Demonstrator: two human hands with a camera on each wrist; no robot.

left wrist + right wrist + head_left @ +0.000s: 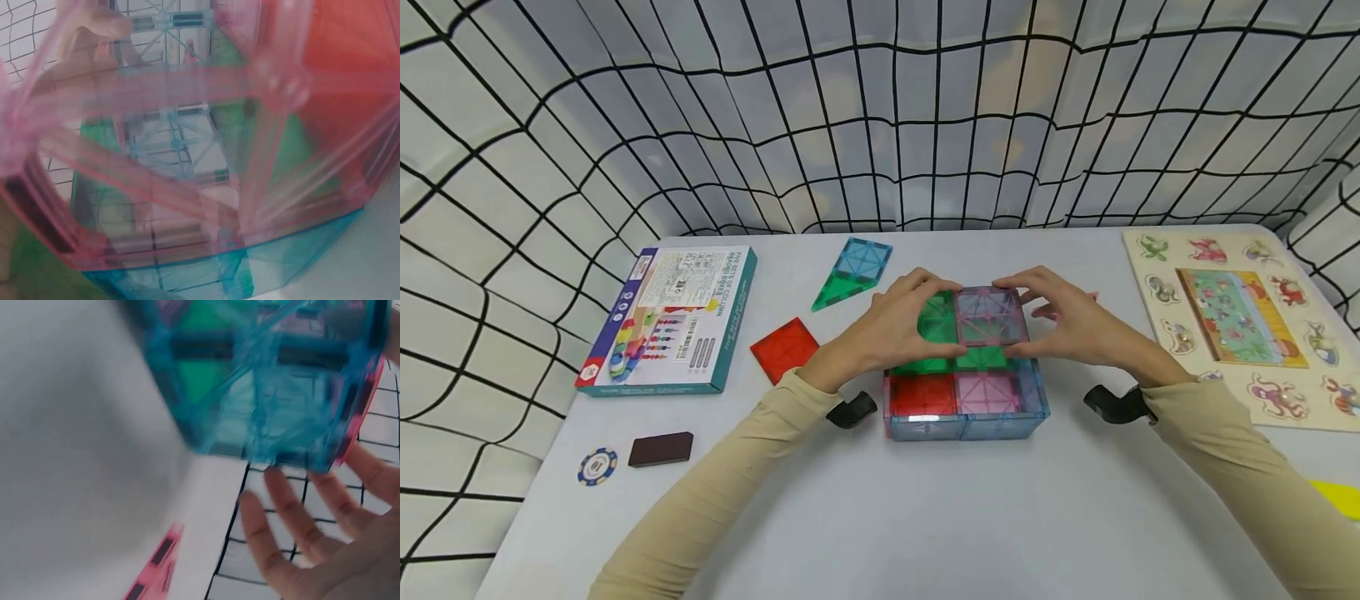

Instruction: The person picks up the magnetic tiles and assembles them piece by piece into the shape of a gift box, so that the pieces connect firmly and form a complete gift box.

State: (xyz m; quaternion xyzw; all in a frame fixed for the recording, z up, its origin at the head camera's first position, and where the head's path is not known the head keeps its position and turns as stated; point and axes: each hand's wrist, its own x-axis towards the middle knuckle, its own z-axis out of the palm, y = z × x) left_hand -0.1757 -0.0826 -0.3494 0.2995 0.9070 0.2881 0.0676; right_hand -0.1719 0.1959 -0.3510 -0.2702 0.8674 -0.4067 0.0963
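Observation:
A low block of see-through magnetic tiles sits on the white table, with blue sides and red and pink squares at its near part. A pale pink magnetic tile is at the top, beside green tiles. My left hand grips the pale tile's left corners, thumb near and fingers far. My right hand holds its right corners between thumb and index finger. In the right wrist view, its other fingers spread beside the blue tile wall. Pink bars fill the left wrist view up close.
Left of the block lie a red tile and a blue tile against a green triangle. Farther left are a boxed toy, a dark bar and a poker chip. A wooden puzzle board lies right. Black netting surrounds the table.

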